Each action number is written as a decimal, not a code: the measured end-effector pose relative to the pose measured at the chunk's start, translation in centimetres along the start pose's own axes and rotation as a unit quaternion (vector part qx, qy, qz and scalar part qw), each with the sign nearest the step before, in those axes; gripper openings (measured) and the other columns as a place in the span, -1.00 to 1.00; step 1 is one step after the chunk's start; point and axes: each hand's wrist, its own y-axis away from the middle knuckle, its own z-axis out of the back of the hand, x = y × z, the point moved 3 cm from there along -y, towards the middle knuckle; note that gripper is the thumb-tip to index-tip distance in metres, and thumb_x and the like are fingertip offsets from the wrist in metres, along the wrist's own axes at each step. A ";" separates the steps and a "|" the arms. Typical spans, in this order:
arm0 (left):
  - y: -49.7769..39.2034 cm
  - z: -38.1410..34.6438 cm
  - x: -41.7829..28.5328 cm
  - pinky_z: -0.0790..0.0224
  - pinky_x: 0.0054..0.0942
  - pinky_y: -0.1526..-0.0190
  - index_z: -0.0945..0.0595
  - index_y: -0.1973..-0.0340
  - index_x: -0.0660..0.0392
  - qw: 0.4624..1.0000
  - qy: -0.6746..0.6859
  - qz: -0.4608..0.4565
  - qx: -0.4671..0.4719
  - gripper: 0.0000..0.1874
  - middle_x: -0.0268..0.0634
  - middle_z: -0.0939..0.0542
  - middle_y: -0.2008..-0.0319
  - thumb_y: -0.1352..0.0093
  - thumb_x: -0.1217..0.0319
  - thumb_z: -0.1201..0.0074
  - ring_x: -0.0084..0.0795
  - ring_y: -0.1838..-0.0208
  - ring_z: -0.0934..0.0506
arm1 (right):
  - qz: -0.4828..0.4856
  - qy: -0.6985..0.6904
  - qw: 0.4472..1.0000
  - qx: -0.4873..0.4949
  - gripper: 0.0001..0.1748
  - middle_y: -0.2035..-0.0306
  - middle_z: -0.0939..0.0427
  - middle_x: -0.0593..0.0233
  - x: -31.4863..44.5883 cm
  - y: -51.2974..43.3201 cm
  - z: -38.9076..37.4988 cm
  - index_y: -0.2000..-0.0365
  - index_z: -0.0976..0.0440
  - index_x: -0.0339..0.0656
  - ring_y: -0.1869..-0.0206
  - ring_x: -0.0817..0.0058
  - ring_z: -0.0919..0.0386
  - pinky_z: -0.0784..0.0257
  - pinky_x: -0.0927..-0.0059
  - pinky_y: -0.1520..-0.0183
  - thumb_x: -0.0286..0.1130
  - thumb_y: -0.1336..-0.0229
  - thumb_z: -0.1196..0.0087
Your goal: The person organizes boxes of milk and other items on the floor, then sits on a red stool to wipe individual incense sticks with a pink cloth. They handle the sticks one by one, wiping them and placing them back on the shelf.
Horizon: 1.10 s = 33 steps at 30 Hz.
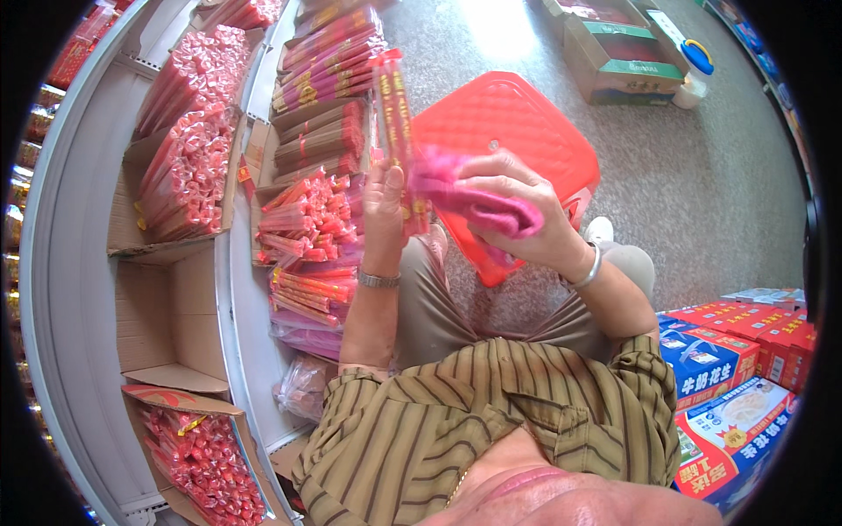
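My left hand (383, 207) grips a long red packet (396, 112) in clear wrap, marked with gold writing and held roughly upright. A folded bright pink cloth (477, 200) is bunched in my right hand (523, 204), close against the packet's right side; blur hides whether the two touch. Below both hands stands a red plastic stool (506, 121) with a textured top, between my knees and the open floor. Just left of my left hand, bundles of brown incense sticks (319, 141) and red plastic-wrapped sticks (306, 214) lie on the lower shelf.
On the upper shelf (227, 302), cardboard boxes hold red wrapped bundles (187, 177); one carton (171, 315) has nothing in it. Gift boxes (730, 421) are stacked to my right. Farther off on the floor (723, 191) are open cartons (621, 66) and a blue-lidded jar (694, 75).
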 end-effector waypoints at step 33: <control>3.9 -4.3 -0.3 -0.48 -0.57 0.24 -0.26 -0.19 0.27 0.988 -0.143 0.053 0.039 -0.49 -0.24 -0.54 0.21 -0.35 0.53 -0.01 -0.52 0.24 -0.56 | -0.250 -0.476 0.841 -0.058 -0.75 0.24 -0.58 0.27 -5.9 -0.7 -0.1 0.21 -0.46 -0.29 0.18 0.55 -0.56 -0.53 0.45 0.14 -0.44 -0.10 -0.19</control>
